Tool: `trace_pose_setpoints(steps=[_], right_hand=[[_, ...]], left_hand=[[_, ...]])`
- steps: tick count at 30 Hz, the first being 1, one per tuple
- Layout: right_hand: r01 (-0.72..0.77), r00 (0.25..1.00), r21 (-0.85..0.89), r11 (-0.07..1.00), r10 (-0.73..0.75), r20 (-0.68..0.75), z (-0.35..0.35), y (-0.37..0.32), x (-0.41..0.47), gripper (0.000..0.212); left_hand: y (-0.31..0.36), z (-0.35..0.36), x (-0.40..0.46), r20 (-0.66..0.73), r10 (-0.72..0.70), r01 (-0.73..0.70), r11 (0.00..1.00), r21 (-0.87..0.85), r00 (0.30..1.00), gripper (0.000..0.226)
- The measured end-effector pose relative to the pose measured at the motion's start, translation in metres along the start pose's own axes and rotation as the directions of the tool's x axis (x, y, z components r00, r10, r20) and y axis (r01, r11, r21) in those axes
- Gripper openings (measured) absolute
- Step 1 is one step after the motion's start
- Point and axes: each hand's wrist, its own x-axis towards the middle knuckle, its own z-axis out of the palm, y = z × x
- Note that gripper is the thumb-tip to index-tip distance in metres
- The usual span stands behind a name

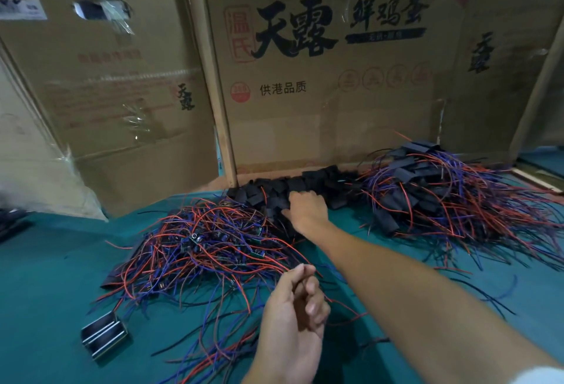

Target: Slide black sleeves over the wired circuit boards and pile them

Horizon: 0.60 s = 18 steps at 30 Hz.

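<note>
A tangle of bare circuit boards with red, blue and black wires (pixel 207 246) lies on the green table at centre left. Behind it a heap of empty black sleeves (pixel 293 188) runs along the foot of the cardboard wall. My right hand (pixel 306 209) reaches far forward into that heap, fingertips among the sleeves; whether it grips one is hidden. My left hand (pixel 293 322) hovers near the front, fingers loosely curled, over loose wires; I cannot tell whether it holds any of them. At the right sits the pile of sleeved boards (pixel 442 188) with wires fanning out.
Tall cardboard boxes (pixel 329 78) wall off the back of the green table (pixel 55 277). A small black and silver metal part (pixel 103 335) lies at front left. Stray wires trail across the cloth near my arms.
</note>
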Motion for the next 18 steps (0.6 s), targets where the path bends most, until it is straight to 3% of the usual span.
trace_pose_setpoints(steps=[2, 7, 10, 12, 14, 16, 18], right_hand=[[-0.004, 1.000, 0.066, 0.998, 0.005, -0.021, -0.010, 0.003, -0.007, 0.042], [-0.049, 0.996, 0.491, 0.870, 0.081, -0.045, -0.057, 0.028, -0.056, 0.038], [0.050, 0.993, 0.629, 0.776, 0.027, -0.112, -0.075, 0.049, -0.120, 0.032], [0.102, 0.989, 0.683, 0.723, 0.001, -0.149, -0.079, 0.061, -0.164, 0.025], [0.138, 0.980, 0.704, 0.697, 0.006, -0.198, -0.074, 0.071, -0.198, 0.019], [0.120, 0.969, 0.685, 0.719, 0.065, -0.238, -0.065, 0.081, -0.220, 0.019], [0.088, 0.959, 0.641, 0.763, 0.108, -0.261, -0.057, 0.088, -0.229, 0.022]], left_hand=[[0.001, -0.002, 0.000, 0.014, -0.003, 0.003, 1.000, 0.013, 1.000, 0.015], [0.006, -0.005, 0.001, -0.009, 0.072, -0.071, 0.994, 0.084, 0.997, 0.007], [0.010, -0.009, 0.005, -0.032, 0.252, -0.226, 0.913, 0.341, 0.967, 0.015], [0.021, -0.014, 0.010, 0.023, 0.432, -0.351, 0.701, 0.621, 0.902, 0.019], [0.035, -0.024, 0.013, 0.129, 0.570, -0.395, 0.372, 0.840, 0.811, 0.016], [0.048, -0.033, 0.013, 0.210, 0.645, -0.366, 0.116, 0.923, 0.734, 0.010], [0.059, -0.038, 0.014, 0.261, 0.696, -0.319, -0.049, 0.947, 0.668, 0.005]])
